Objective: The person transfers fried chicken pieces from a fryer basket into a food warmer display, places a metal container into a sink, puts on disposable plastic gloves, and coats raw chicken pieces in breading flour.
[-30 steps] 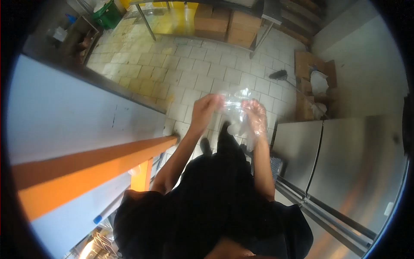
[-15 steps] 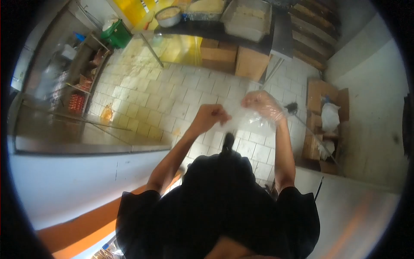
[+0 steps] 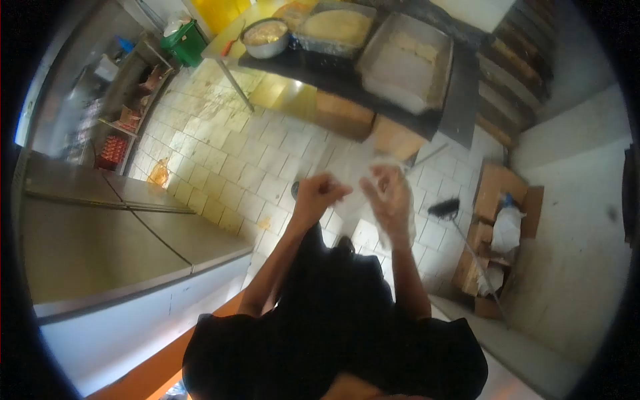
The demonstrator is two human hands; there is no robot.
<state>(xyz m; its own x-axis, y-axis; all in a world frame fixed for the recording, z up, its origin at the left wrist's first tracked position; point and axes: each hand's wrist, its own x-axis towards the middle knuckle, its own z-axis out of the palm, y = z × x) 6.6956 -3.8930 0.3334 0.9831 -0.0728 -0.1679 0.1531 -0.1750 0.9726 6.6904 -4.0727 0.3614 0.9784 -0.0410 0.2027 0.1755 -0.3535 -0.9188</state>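
My left hand [image 3: 319, 198] is held out over the tiled floor, its fingers pinched on something I cannot make out. Close to its right, my right hand [image 3: 389, 200] has its thumb and fingers apart and is smeared by motion. A thin clear plastic film [image 3: 411, 220] shows faintly at the right hand's outer side; its full outline is too blurred to tell. The two hands do not touch.
Ahead is a dark table [image 3: 327, 75] with a bowl [image 3: 265, 38], a filled tray [image 3: 337, 28] and a larger pan [image 3: 408, 63]. A brush [image 3: 444, 209] and cardboard boxes [image 3: 499, 190] stand right. Steel doors [image 3: 87, 247] are left.
The view has moved forward, bringing the table and pans closer. The clear plastic stretched between my hands earlier now shows only beside my right hand, which has turned upright.
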